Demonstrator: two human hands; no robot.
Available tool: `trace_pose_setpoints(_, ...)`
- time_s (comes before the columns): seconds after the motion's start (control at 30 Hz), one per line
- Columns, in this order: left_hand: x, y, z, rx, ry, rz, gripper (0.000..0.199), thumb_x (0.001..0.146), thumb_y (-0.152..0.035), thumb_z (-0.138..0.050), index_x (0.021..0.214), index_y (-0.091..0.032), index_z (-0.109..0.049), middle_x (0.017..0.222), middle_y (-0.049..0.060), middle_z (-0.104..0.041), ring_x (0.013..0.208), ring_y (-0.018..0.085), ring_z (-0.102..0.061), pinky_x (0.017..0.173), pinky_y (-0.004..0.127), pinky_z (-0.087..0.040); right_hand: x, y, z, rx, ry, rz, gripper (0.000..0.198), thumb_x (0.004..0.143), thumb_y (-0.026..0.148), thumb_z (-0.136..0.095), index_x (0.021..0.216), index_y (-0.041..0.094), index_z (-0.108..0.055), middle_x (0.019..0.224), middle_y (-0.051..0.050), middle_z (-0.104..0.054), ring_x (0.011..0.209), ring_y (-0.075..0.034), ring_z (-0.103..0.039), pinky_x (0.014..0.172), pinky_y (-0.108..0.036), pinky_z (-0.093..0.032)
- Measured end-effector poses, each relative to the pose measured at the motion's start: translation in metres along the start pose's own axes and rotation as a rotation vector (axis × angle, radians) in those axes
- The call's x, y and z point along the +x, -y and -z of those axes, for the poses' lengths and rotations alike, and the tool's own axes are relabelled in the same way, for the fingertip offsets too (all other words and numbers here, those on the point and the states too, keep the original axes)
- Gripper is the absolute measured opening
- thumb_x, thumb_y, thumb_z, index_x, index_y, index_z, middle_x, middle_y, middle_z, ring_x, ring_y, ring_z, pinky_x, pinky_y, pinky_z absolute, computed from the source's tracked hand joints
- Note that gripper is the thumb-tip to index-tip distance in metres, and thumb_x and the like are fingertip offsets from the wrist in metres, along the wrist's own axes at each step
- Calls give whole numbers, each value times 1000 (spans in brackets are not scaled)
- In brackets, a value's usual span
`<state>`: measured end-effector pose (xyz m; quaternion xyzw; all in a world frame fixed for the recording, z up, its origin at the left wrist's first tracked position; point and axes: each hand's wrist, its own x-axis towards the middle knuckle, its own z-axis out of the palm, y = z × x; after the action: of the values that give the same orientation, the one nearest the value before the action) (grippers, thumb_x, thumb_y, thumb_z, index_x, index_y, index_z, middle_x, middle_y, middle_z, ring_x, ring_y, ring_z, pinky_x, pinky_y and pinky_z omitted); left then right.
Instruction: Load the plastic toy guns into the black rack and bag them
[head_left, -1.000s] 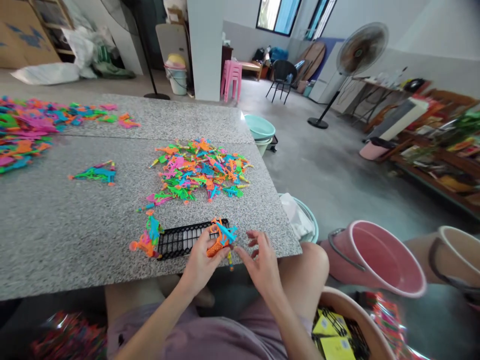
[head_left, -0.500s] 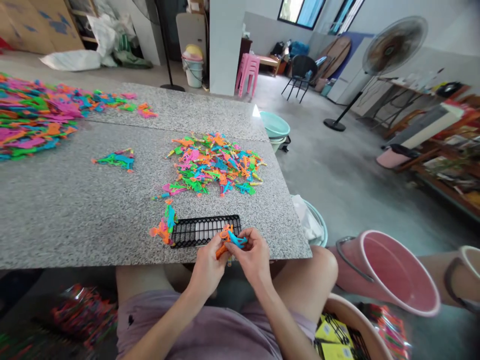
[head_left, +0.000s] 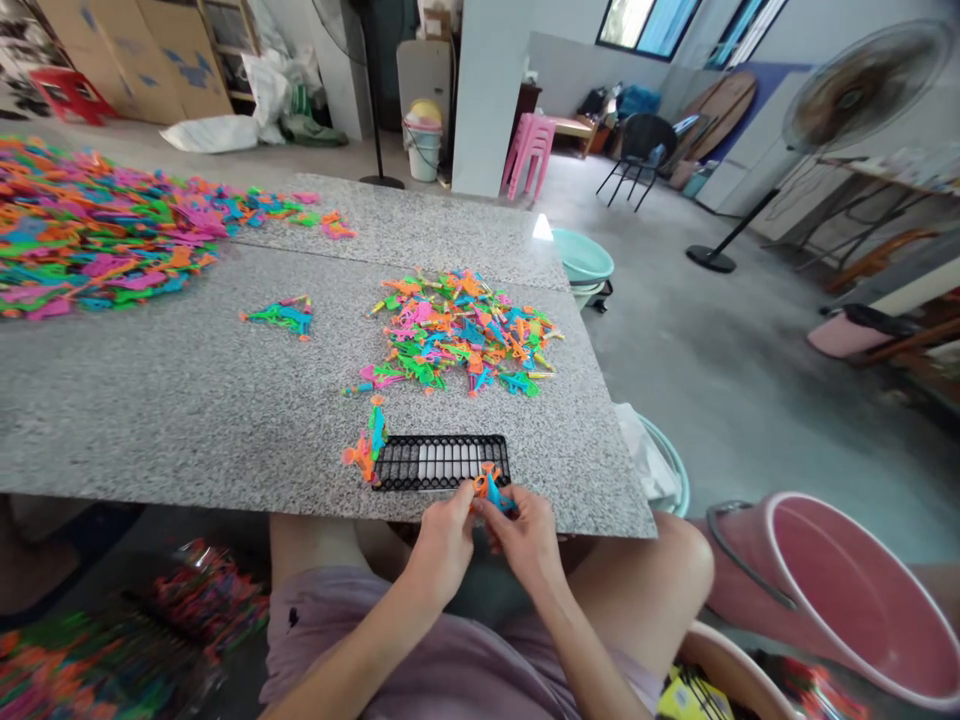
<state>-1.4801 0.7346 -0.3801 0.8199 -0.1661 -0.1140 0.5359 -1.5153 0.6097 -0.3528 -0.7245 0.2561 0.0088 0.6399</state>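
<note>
At the table's front edge my left hand (head_left: pixel 444 540) is closed on an orange plastic toy piece (head_left: pixel 481 486), mostly covered by the fingers. Touching it, my right hand (head_left: pixel 527 530) pinches a blue plastic toy piece (head_left: pixel 495 493). The two pieces are held together; whether they are joined I cannot tell. Just behind the hands lies a black mesh basket (head_left: pixel 397 466) with pale material showing through its grid. Several orange, green and blue toy pieces (head_left: pixel 365 452) rest against its left end.
A pile of mixed bright toy pieces (head_left: pixel 465 335) lies beyond the basket, with a small cluster (head_left: pixel 283 317) to its left. A larger heap (head_left: pixel 97 235) covers the far left of the speckled table (head_left: pixel 225 400). A pink bucket (head_left: pixel 757 560) stands on the floor at right.
The view has swung left, so everything on the table sits further right. My hands stay together at the edge; less of the orange piece shows between them now.
</note>
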Motion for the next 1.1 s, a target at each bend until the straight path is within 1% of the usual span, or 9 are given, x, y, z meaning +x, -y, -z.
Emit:
trace_pose_setpoints(0.13, 4, -3, 0, -29, 36, -16, 25, 80, -7, -49, 93, -21, -67, 58, -2, -60, 50, 14, -56, 52, 21, -41, -4, 2, 1, 122, 77, -46, 52, 62, 68, -78, 71, 20, -60, 54, 1, -59, 44, -15, -55, 42, -28, -48)
trace_pose_setpoints(0.27, 8, -9, 7, -135, 89, -40, 36, 76, -8, -51, 107, -21, -65, 80, 0, -71, 69, 16, -67, 65, 23, -51, -7, 8, 13, 313, 210, -25, 51, 72, 69, -70, 89, 21, -61, 73, -2, -67, 60, -16, -65, 58, -31, -57)
trace_pose_setpoints(0.37, 7, -8, 7, -222, 102, -27, 33, 77, -14, -55, 109, -19, -62, 90, 3, -72, 82, 18, -69, 77, 27, -54, -8, 10, 21, 290, 171, -3, 43, 75, 62, -71, 83, 20, -61, 70, 0, -65, 59, -14, -62, 58, -28, -54)
trace_pose_setpoints(0.5, 3, -8, 2, -322, 104, 39, 22, 80, -28, -66, 98, -16, -63, 89, 6, -70, 79, 20, -67, 77, 30, -55, -7, 10, 21, 98, 95, 108, 33, 73, 48, -76, 63, 18, -67, 64, -1, -63, 60, -12, -56, 58, -25, -47)
trace_pose_setpoints(0.73, 4, -22, 3, -619, 160, 157, 58, 68, -47, -85, 111, -16, -61, 94, 5, -70, 86, 20, -68, 81, 32, -57, -6, 10, 15, 112, -57, 113, 27, 71, 40, -76, 86, 19, -68, 62, 2, -63, 57, -13, -56, 55, -25, -42)
trace_pose_setpoints(0.83, 8, -21, 2, -710, 104, 247, 50, 69, -54, -84, 94, -15, -66, 86, 4, -70, 79, 17, -66, 83, 32, -57, -4, 8, 23, -25, 1, 224, 22, 83, 39, -65, 77, 18, -69, 69, -1, -64, 63, -13, -56, 59, -25, -43)
trace_pose_setpoints(0.93, 11, -18, 0, -771, 10, 344, 51, 64, -57, -88, 88, -15, -70, 82, 2, -71, 73, 14, -64, 78, 28, -56, -3, 4, 30, -108, -97, 261, 26, 84, 41, -63, 86, 18, -75, 79, -4, -65, 67, -14, -55, 63, -27, -45)
trace_pose_setpoints(1.0, 13, -18, 0, -805, -48, 391, 52, 58, -56, -91, 87, -16, -74, 82, 1, -73, 73, 13, -63, 74, 24, -54, -4, -1, 31, -22, -105, 218, 31, 80, 43, -69, 99, 19, -74, 88, -5, -68, 69, -14, -59, 63, -27, -48)
trace_pose_setpoints(1.1, 14, -23, 4, -855, -83, 456, 54, 49, -51, -96, 86, -17, -77, 83, 1, -75, 72, 11, -63, 71, 21, -51, -9, -6, 24, 178, 59, 142, 39, 72, 43, -78, 103, 19, -72, 91, -6, -75, 75, -17, -68, 68, -29, -55)
